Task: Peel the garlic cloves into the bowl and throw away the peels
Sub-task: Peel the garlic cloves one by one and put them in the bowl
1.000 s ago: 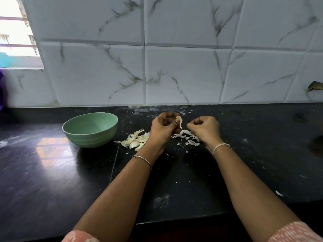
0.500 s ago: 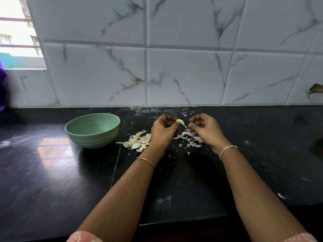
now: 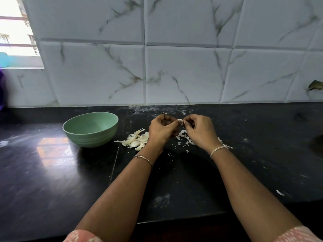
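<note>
In the head view, the garlic clove [image 3: 180, 121] is held in the air between the two hands, above the black tabletop [image 3: 52, 172] and near the tiled wall. The left hand [image 3: 162, 130] has its fingers curled and its grip closed on the clove's left end. The right hand [image 3: 199, 131] meets it from the other side, fingertips pinched on the pale tip that shows between them. The clove is too small and too covered to read its long axis surely, though it seems to run across from one grip to the other. Both wrists are bent inward with the knuckles up, and the forearms come together from the near edge. The green bowl [image 3: 94, 138] stands on the tabletop well to the left of the clove, beyond a heap of cloves [image 3: 135, 139] that lies just beside the left wrist. So the left hand is the nearer one for a drop into it, and would have to carry the clove leftward over that heap. No clove shows in the part of the bowl's inside that can be seen. Loose peels [image 3: 183, 135] lie scattered on the tabletop under and just beside the right hand, straight below the clove, not yet thrown away.
</note>
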A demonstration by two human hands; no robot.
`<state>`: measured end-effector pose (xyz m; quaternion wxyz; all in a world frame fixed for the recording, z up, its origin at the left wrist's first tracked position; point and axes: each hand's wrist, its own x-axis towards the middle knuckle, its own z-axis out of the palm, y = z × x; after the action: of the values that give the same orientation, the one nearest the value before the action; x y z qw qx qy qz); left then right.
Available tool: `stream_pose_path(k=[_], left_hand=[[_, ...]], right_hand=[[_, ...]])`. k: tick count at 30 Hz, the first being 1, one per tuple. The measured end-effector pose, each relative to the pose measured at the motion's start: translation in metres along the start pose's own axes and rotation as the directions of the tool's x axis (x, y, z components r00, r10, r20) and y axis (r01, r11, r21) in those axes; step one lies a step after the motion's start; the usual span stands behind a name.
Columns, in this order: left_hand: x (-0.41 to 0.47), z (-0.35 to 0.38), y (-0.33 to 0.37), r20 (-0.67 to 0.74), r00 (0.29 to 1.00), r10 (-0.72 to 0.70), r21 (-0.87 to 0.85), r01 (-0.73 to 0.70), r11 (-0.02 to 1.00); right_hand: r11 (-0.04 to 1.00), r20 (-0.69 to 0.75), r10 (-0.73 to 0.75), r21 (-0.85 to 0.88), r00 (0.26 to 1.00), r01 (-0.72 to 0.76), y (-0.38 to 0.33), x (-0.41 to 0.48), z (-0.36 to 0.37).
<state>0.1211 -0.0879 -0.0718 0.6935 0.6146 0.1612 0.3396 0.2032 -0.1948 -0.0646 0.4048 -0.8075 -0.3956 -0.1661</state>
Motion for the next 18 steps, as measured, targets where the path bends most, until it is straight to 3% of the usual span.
stream_pose_path(k=[4,18], left_hand=[[0.0013,-0.0018,0.0009,0.08,0.997,-0.019,0.023,0.018,1.0],[0.0076,-0.0086,-0.0015,0.144,0.989,-0.017,0.068,0.007,0.998]], right_hand=[[0.996,-0.022,-0.052,-0.078,0.998,0.05,-0.0008,0.0016,-0.0018],[0.999,-0.043,-0.009,-0.048,0.999,0.007,-0.0008,-0.0006,-0.0002]])
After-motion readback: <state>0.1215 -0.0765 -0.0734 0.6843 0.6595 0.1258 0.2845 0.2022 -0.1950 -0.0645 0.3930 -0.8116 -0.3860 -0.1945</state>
